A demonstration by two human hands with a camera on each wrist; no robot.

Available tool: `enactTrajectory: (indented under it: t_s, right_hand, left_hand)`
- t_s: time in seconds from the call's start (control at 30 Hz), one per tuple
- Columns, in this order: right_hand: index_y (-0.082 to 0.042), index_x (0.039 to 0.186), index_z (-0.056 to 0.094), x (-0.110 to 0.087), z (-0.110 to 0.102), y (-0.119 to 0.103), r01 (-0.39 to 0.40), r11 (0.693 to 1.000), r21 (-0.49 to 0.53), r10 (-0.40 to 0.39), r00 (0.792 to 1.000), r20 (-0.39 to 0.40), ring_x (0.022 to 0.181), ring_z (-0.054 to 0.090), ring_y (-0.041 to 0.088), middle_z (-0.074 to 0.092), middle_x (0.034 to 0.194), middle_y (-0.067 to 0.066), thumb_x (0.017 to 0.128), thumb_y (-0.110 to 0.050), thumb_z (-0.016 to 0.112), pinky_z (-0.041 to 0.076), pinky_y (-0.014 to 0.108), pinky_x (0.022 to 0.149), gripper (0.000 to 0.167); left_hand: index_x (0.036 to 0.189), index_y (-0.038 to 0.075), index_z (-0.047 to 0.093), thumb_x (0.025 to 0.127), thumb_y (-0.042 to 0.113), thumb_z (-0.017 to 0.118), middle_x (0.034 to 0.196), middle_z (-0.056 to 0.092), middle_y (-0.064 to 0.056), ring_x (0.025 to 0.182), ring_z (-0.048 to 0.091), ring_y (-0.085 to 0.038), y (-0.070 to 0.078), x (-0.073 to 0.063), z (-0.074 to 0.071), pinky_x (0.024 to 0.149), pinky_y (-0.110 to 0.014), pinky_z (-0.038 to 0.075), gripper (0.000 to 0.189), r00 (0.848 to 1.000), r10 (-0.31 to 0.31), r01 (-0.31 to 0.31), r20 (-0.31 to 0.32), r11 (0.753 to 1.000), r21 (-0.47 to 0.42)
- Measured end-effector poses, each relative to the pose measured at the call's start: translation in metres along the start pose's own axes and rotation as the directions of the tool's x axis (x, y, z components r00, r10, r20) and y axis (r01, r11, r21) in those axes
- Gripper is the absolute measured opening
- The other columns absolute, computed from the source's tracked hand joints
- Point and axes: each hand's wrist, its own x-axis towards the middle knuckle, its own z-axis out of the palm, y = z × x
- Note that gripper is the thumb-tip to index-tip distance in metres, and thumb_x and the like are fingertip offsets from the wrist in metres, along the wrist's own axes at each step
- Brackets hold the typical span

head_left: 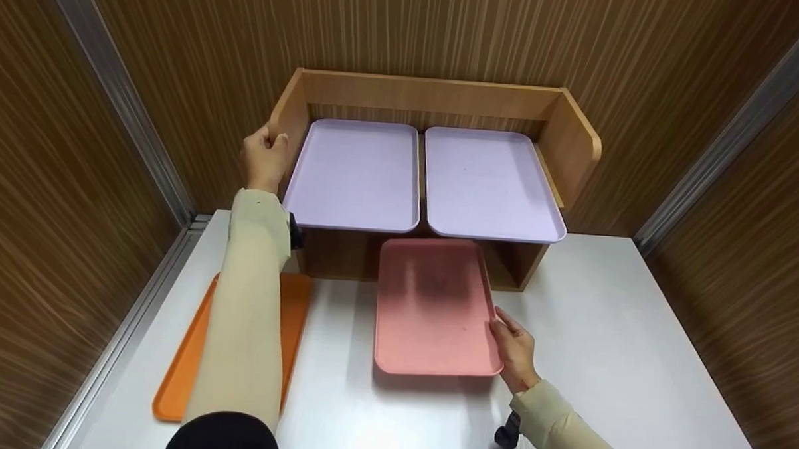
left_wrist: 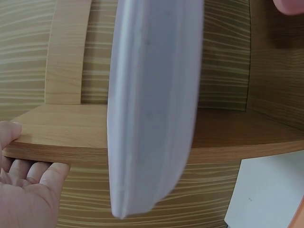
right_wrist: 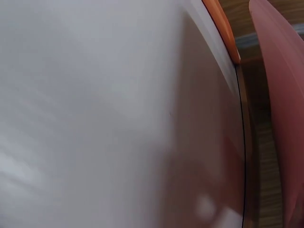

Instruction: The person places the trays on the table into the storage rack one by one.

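Note:
My left hand [head_left: 265,158] grips the left side panel of a wooden shelf unit [head_left: 430,95], thumb on one face and fingers on the other in the left wrist view. With thumb and fingers, my right hand [head_left: 516,348] holds a pink tray [head_left: 436,312] by its right edge. The tray is raised over the white table, its far end at the unit's lower opening. Two lilac trays lie side by side on the upper shelf, the left tray [head_left: 358,176] beside my left hand and the right tray [head_left: 490,184] next to it, their near ends jutting forward.
An orange tray [head_left: 295,314] lies on the white table [head_left: 608,325] at the left, partly hidden under my left forearm. Wood-patterned walls [head_left: 758,217] enclose the table at the back and both sides.

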Motion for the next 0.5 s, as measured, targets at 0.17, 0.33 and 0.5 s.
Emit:
enactTrajectory:
  t_s: [0.17,0.33,0.5]
  right_hand:
    - [0.008,0.136,0.042,0.009,-0.005,-0.015,-0.029,0.999,0.025,0.029,0.999,0.024,0.066,0.062,0.011,0.069,0.083,0.002,0.093,-0.001,0.052,0.051,0.023,0.059,0.046]
    - [0.008,0.136,0.042,0.022,-0.011,-0.026,-0.019,0.999,0.048,0.018,1.000,0.026,0.066,0.063,0.012,0.069,0.081,0.001,0.093,-0.001,0.052,0.051,0.023,0.059,0.045]
    - [0.008,0.135,0.044,0.039,-0.015,-0.028,-0.005,0.999,0.035,0.005,1.000,0.008,0.065,0.063,0.011,0.069,0.078,0.000,0.093,-0.002,0.054,0.051,0.022,0.058,0.045]
  left_hand:
    - [0.126,0.005,0.060,0.094,0.011,0.052,0.124,0.061,-0.013,0.107,0.057,-0.021,0.000,0.001,0.001,0.092,-0.030,0.045,0.033,1.000,-0.004,0.004,0.008,1.000,0.003]
    - [0.130,0.006,0.057,0.096,0.011,0.050,0.129,0.058,-0.013,0.114,0.055,-0.023,0.001,0.000,-0.001,0.096,-0.031,0.044,0.035,0.999,-0.018,0.018,0.027,1.000,-0.001]
    - [0.131,0.006,0.055,0.096,0.012,0.050,0.130,0.057,-0.013,0.115,0.054,-0.023,0.002,-0.001,-0.002,0.097,-0.031,0.043,0.036,0.999,-0.028,0.028,0.039,1.000,-0.003]
